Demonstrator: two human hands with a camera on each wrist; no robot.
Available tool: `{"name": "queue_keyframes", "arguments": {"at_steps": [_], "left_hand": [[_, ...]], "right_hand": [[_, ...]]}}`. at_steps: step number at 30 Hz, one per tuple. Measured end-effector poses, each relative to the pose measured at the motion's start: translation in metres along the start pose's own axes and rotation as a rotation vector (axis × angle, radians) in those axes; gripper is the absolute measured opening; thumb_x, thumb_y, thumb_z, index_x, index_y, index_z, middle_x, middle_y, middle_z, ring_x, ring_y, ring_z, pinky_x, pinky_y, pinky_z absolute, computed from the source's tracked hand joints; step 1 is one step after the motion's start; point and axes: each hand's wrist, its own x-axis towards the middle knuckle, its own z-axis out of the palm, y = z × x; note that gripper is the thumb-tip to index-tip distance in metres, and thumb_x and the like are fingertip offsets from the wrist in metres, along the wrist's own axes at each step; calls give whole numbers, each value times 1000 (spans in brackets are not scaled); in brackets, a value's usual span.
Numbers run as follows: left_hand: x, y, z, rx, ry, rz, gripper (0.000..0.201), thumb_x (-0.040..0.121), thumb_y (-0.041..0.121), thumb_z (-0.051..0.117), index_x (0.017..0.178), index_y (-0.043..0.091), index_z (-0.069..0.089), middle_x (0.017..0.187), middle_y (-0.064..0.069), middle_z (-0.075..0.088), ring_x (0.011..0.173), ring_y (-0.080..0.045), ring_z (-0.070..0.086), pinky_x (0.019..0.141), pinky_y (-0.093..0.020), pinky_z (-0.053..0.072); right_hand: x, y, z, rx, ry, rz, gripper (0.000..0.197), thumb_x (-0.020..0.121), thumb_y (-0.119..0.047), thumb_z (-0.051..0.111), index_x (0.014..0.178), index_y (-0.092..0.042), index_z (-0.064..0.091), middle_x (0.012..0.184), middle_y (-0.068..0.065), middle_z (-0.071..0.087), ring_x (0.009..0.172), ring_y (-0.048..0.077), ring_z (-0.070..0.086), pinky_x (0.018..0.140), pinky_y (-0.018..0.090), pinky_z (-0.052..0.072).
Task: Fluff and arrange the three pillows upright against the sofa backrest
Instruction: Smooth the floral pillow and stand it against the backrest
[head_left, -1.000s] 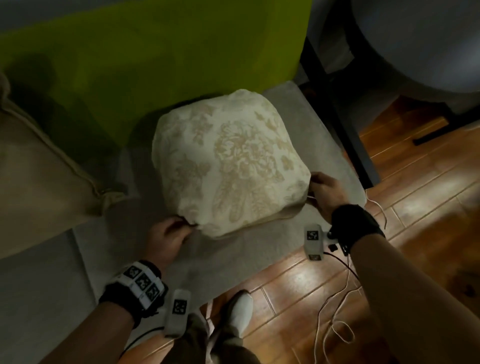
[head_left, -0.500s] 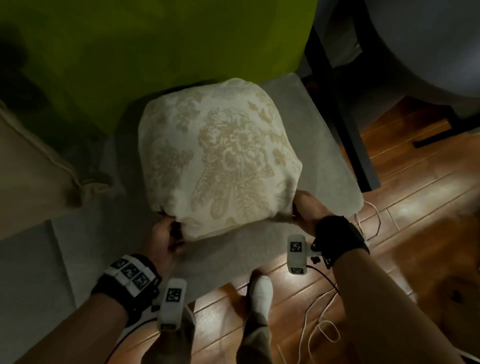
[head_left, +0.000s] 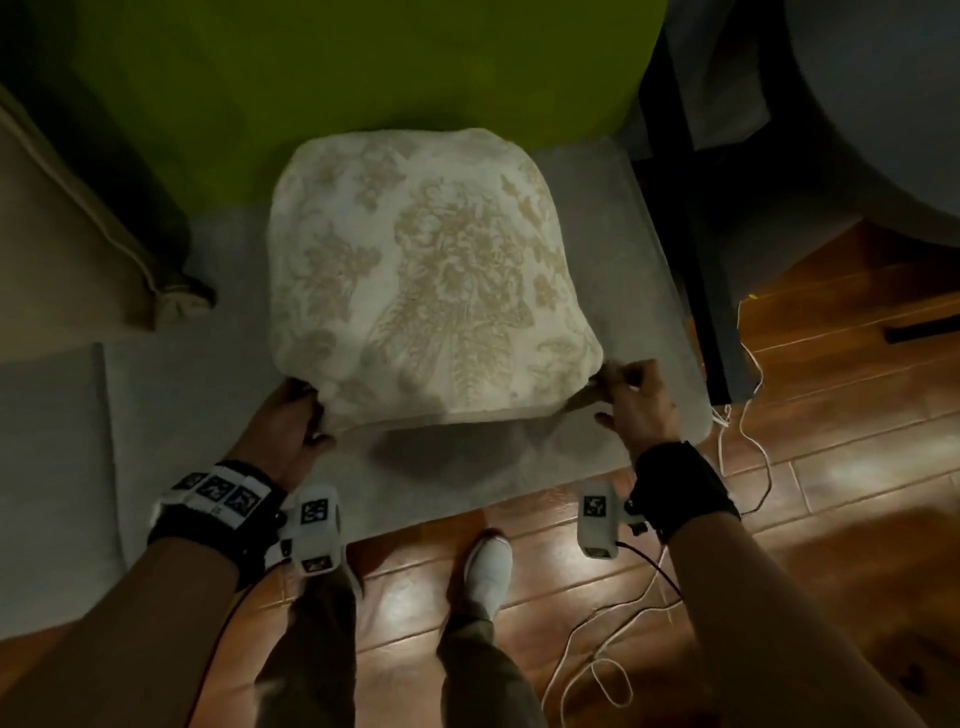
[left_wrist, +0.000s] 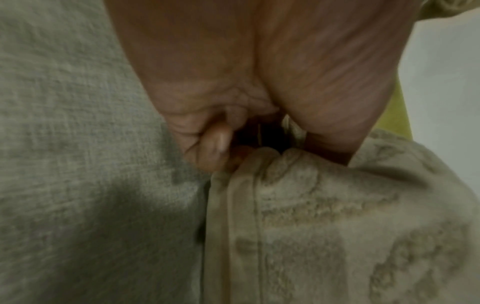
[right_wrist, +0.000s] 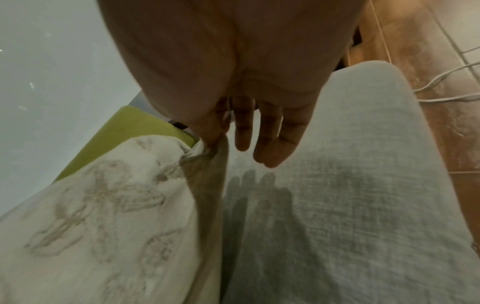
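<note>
A cream pillow with a tan floral pattern (head_left: 431, 280) leans with its far edge against the green backrest (head_left: 363, 67) on the grey sofa seat (head_left: 156, 395). My left hand (head_left: 291, 421) grips its near left corner, fingers curled round the fabric (left_wrist: 259, 164). My right hand (head_left: 634, 400) pinches the near right corner (right_wrist: 207, 152) between thumb and forefinger, the other fingers (right_wrist: 270, 142) straight above the seat. A plain beige pillow (head_left: 62, 249) stands at the left of the sofa.
A dark table leg (head_left: 701, 260) stands right of the seat. Wooden floor (head_left: 831, 493) with loose white cables (head_left: 748, 431) lies at the right. My feet (head_left: 488, 566) are at the seat's front edge.
The pillow has swung from a rightward tilt to sit squarer on the seat, its far edge nearer the backrest. Both hands kept hold of the near corners.
</note>
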Motion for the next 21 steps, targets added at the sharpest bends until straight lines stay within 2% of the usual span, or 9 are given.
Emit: {"name": "queue_keyframes", "arguments": {"at_steps": [2, 4, 5, 8, 11, 13, 15, 18, 21], "left_hand": [[-4, -2, -2, 19, 19, 33, 30, 104, 4, 35, 94, 27, 52, 95, 4, 55, 70, -4, 64, 54, -17, 57], [-6, -4, -6, 31, 56, 59, 27, 103, 5, 38, 97, 25, 54, 97, 2, 57, 78, -10, 64, 56, -19, 58], [-7, -3, -8, 28, 65, 62, 25, 103, 5, 39, 100, 23, 55, 98, 2, 58, 83, -12, 62, 57, -20, 59], [-6, 1, -8, 59, 60, 44, 29, 101, -1, 39, 122, 15, 52, 101, 0, 60, 85, -14, 61, 59, -21, 60], [-4, 9, -9, 157, 52, 32, 36, 99, -2, 46, 132, 7, 55, 113, -2, 63, 85, -17, 65, 60, -24, 61], [-5, 12, -18, 189, 58, 52, 32, 97, 4, 57, 127, 13, 64, 112, -1, 71, 93, -22, 71, 66, -29, 61], [-7, 13, -33, 167, 117, 61, 21, 95, 10, 63, 115, 13, 67, 108, -7, 73, 96, -26, 73, 74, -36, 62], [-16, 6, -61, 71, 199, 60, 8, 93, 9, 66, 96, 9, 59, 105, -16, 69, 90, -29, 70, 80, -41, 61], [-27, -12, -89, 16, 236, 73, 17, 93, 8, 67, 85, 12, 53, 100, -16, 66, 80, -23, 63, 78, -39, 62]], "right_hand": [[-2, 7, -1, 199, 3, 10, 22, 95, -39, 66, 96, -26, 49, 105, 10, 69, 91, 25, 74, 72, 39, 61], [-3, 9, -1, 364, -39, 53, 17, 99, -19, 65, 106, -19, 49, 96, 9, 69, 82, 21, 71, 72, 37, 60], [-3, 8, 0, 354, -90, 72, 22, 98, -14, 65, 115, -16, 51, 97, 9, 69, 81, 21, 69, 73, 37, 59], [0, 0, 6, 88, -310, 119, 28, 99, -11, 61, 127, -9, 61, 103, 11, 67, 81, 22, 62, 72, 35, 53], [2, -15, 6, -195, -353, 58, 20, 95, -7, 62, 112, -12, 71, 97, 12, 69, 79, 22, 61, 71, 36, 54], [5, -26, -2, -344, -299, -82, 15, 90, -12, 71, 103, -20, 74, 90, 6, 73, 75, 20, 67, 73, 36, 58], [6, -35, -15, -350, -243, -169, 14, 86, -19, 80, 95, -26, 72, 89, 2, 73, 77, 18, 71, 73, 36, 60], [1, -35, -37, -278, -147, -211, 21, 86, -20, 82, 105, -21, 71, 89, 6, 70, 82, 21, 70, 74, 37, 62], [-6, -21, -47, -269, -106, -207, 25, 86, -23, 82, 109, -19, 74, 93, 4, 73, 83, 16, 70, 73, 26, 59]]}}
